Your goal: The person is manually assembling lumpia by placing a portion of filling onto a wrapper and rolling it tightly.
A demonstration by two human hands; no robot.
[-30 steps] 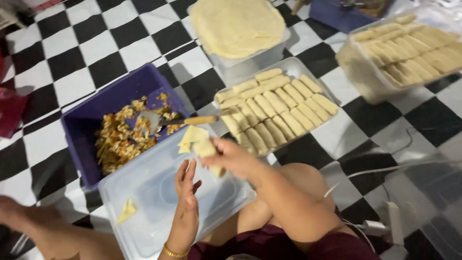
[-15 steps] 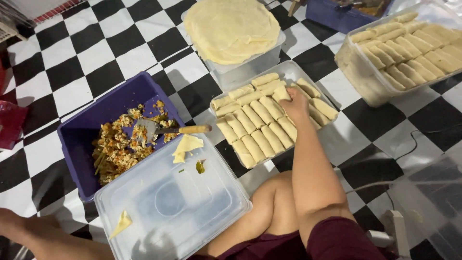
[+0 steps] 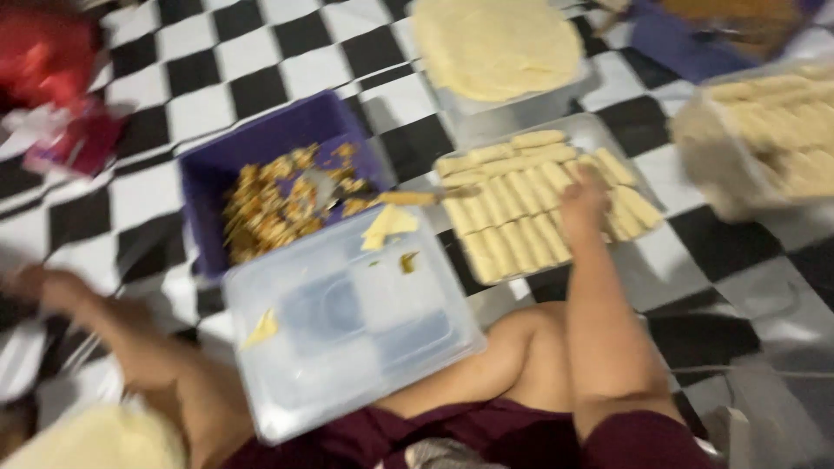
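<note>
In the head view, blurred by motion, the right hand [image 3: 580, 201] reaches forward and rests on the rows of pale rolled pastries [image 3: 512, 213] packed side by side in a shallow clear tray [image 3: 599, 130] on the black-and-white checkered floor [image 3: 148, 191]; whether its fingers are clenched round a roll or lying loose cannot be told through the blur. The rolls are smooth, cylindrical and cream-coloured, laid in tidy lines. The left hand [image 3: 35, 282] is stretched out far to the side, low over the floor, too smeared to tell whether it grips anything. In front of the person's bare knee lies a translucent plastic lid [image 3: 347, 330], rectangular with rounded corners, bearing a folded yellowish wrapper sheet [image 3: 388, 224], a smaller scrap [image 3: 262, 328] and a dab of filling. Just behind it stands a deep purple tub [image 3: 261, 139] of chopped orange-brown filling [image 3: 269, 208], with a metal spoon [image 3: 347, 187] with a wooden handle lying across it. Farther back a round stack of thin pale wrappers [image 3: 495, 43] sits on a clear container, and at the right edge another clear box [image 3: 764, 130] holds more rolls.
</note>
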